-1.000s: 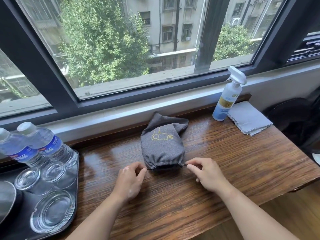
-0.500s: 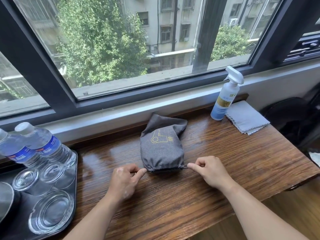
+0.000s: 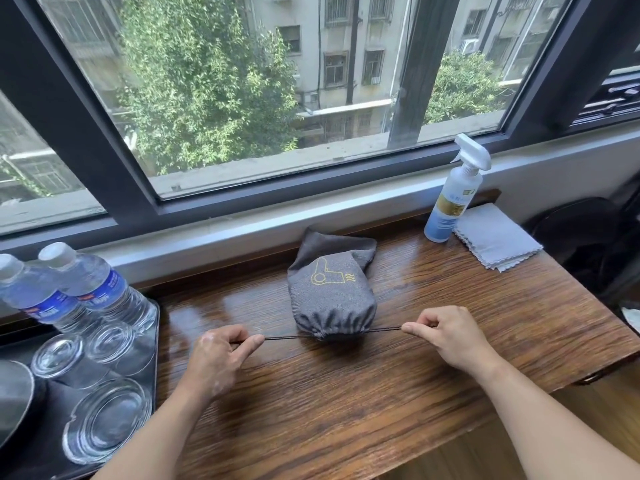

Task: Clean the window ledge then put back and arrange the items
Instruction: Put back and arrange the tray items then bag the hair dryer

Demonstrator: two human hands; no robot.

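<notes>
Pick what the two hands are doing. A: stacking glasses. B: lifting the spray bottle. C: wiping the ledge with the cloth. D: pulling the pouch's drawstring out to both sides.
D: the left hand and right hand each pinch an end of the taut drawstring at the gathered mouth of the pouch.

Likely hotel room: tray (image 3: 34, 455), water bottles (image 3: 93, 289), glasses (image 3: 107, 419).

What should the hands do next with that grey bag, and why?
Probably release the drawstring: the left hand and right hand each pinch a taut end, and the mouth of the grey bag looks gathered shut.
</notes>
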